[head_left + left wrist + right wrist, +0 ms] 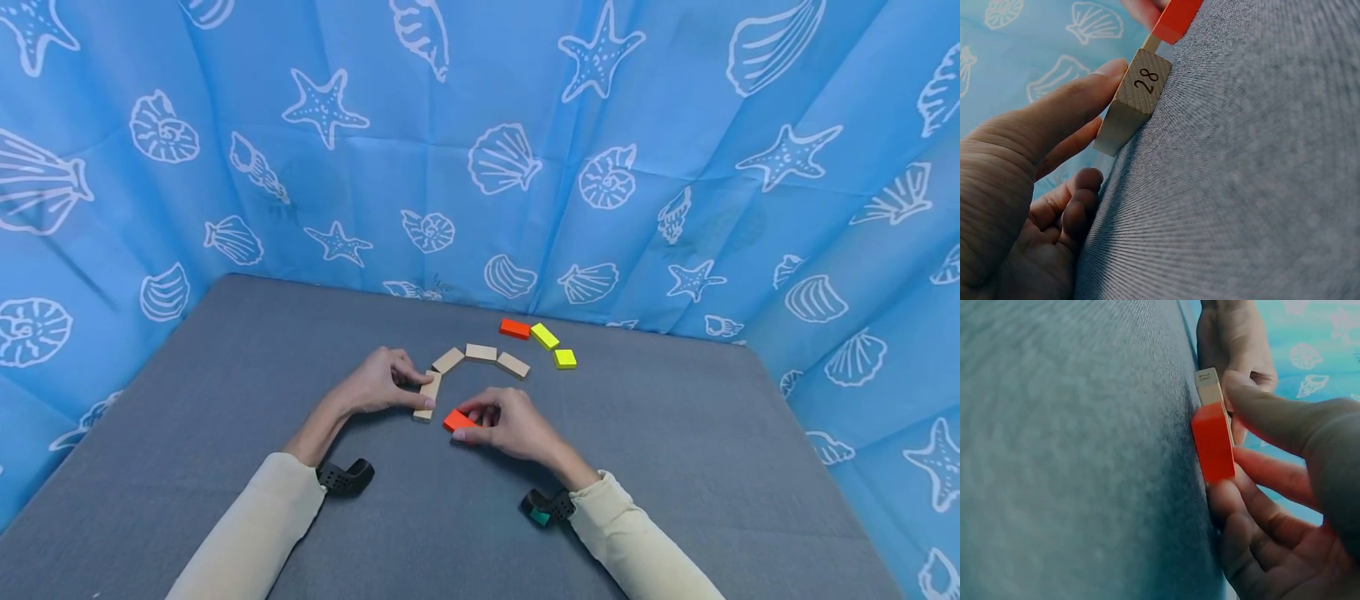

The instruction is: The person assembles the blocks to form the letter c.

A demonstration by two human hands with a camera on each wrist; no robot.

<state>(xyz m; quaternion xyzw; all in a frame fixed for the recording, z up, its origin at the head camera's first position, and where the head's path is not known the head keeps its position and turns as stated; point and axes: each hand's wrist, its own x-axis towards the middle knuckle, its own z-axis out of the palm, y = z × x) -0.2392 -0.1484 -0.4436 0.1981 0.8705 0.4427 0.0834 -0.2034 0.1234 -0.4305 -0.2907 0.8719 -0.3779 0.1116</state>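
Observation:
My left hand [382, 383] pinches a plain wooden block [427, 398] between thumb and fingers, low on the grey table. The number 28 is printed on the end of this block in the left wrist view. Just right of it, my right hand [513, 425] grips an orange-red block [458, 420] by its sides, fingers partly hiding it. Three more plain blocks curve away from the left-hand one: a slanted block [448, 360], a far block [481, 352] and a right-hand block [513, 365]. Together they form an arch shape, laid on the table.
Behind the arch lie another orange-red block [514, 328], a yellow block [543, 337] and a second yellow block [565, 359]. A blue curtain [450, 183] with white shells and starfish borders the grey table [675, 467]. Black bands sit at both wrists.

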